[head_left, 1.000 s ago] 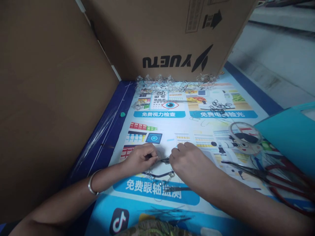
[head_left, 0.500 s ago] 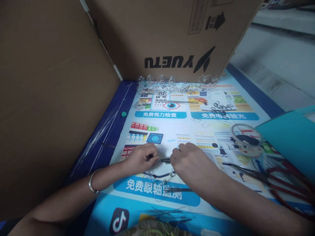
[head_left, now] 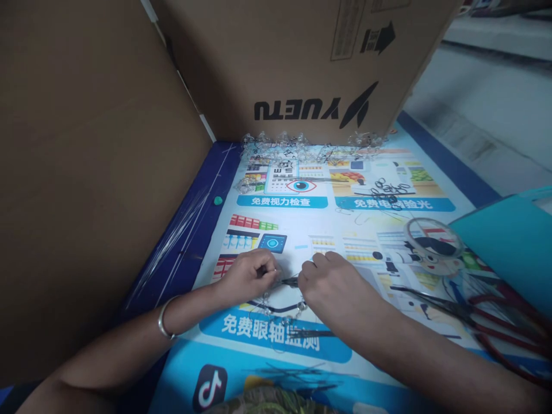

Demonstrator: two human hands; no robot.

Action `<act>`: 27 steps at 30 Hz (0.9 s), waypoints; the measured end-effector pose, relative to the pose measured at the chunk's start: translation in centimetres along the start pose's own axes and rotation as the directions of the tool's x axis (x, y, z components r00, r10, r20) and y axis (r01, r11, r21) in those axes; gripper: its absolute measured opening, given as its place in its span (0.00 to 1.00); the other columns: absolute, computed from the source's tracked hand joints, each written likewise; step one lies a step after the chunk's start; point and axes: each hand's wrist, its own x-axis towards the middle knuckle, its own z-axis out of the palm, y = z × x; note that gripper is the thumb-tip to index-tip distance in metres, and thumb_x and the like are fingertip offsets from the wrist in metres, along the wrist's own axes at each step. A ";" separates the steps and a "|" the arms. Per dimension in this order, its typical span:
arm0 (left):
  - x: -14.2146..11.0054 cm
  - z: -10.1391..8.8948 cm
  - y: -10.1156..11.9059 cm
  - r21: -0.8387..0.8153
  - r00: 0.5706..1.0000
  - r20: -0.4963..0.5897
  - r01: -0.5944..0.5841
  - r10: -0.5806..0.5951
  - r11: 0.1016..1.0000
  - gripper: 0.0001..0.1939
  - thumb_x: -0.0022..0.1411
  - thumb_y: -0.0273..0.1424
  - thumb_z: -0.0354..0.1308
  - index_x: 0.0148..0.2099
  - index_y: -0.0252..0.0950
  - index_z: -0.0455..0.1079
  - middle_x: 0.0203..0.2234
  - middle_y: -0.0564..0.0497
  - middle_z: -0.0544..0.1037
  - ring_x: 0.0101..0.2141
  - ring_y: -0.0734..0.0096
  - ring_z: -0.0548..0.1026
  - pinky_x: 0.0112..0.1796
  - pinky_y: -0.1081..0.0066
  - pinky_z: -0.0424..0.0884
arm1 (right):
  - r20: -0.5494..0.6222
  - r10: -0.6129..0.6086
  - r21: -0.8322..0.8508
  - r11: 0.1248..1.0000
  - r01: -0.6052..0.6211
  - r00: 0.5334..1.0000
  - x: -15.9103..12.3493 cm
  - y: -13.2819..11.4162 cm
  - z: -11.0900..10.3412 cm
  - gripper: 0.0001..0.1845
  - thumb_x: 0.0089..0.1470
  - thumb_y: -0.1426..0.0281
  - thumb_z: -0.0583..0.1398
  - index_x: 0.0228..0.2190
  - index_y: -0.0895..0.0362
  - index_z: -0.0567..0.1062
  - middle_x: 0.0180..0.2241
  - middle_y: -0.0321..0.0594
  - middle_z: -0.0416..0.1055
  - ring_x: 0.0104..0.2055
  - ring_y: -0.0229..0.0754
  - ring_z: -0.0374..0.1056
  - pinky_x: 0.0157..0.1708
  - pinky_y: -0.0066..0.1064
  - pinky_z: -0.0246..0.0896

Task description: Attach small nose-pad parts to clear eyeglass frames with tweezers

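My left hand is closed in a pinch on a thin wire at the end of a strand of clear beads. The strand curves down between both hands over the printed sheet. My right hand is wrapped round dark, narrow-tipped pliers; their handles are hidden in the palm. The plier tips point left and almost meet the left fingertips. Below the right hand lies a bundle of dark wire pieces. More cut wires are scattered nearer to me.
Clear beaded pieces line the base of a cardboard panel. Dark wire loops lie at the back right. At right are a tape roll, red-handled scissors and a teal box. Another cardboard panel stands left.
Both hands hold nearly the same place and grip. The hanging bead strand has shifted slightly, its lower part drooping a little further.
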 end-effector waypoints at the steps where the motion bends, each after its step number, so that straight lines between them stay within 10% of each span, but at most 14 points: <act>1: 0.0 0.0 0.1 -0.016 1.000 0.010 0.011 -0.011 1.000 0.09 0.53 0.23 0.52 0.22 0.33 0.59 0.22 0.53 0.70 0.25 0.78 0.66 0.29 0.75 0.62 | 0.005 -0.001 0.004 1.000 0.001 1.000 0.0 0.0 0.0 0.05 0.41 0.79 0.60 0.20 0.59 0.68 0.22 0.41 0.65 0.27 0.41 0.58 0.24 0.32 0.41; 15: 0.0 -1.0 -0.6 -0.245 0.977 0.147 0.188 -0.155 0.951 0.06 0.54 0.30 0.57 0.29 0.33 0.66 0.24 0.53 0.71 0.25 0.78 0.69 0.27 0.77 0.65 | -0.082 0.004 0.053 0.999 0.000 0.997 0.2 0.4 1.4 0.06 0.42 0.81 0.59 0.20 0.59 0.68 0.22 0.41 0.67 0.28 0.40 0.60 0.25 0.32 0.39; 27: 0.8 -3.8 -2.4 -0.319 0.908 0.405 0.035 0.103 0.947 0.07 0.55 0.29 0.57 0.37 0.34 0.74 0.33 0.45 0.78 0.35 0.69 0.75 0.38 0.70 0.70 | -0.094 0.011 0.111 0.994 -0.001 0.996 0.1 0.8 1.9 0.06 0.45 0.79 0.58 0.21 0.58 0.69 0.23 0.39 0.66 0.27 0.40 0.58 0.25 0.32 0.36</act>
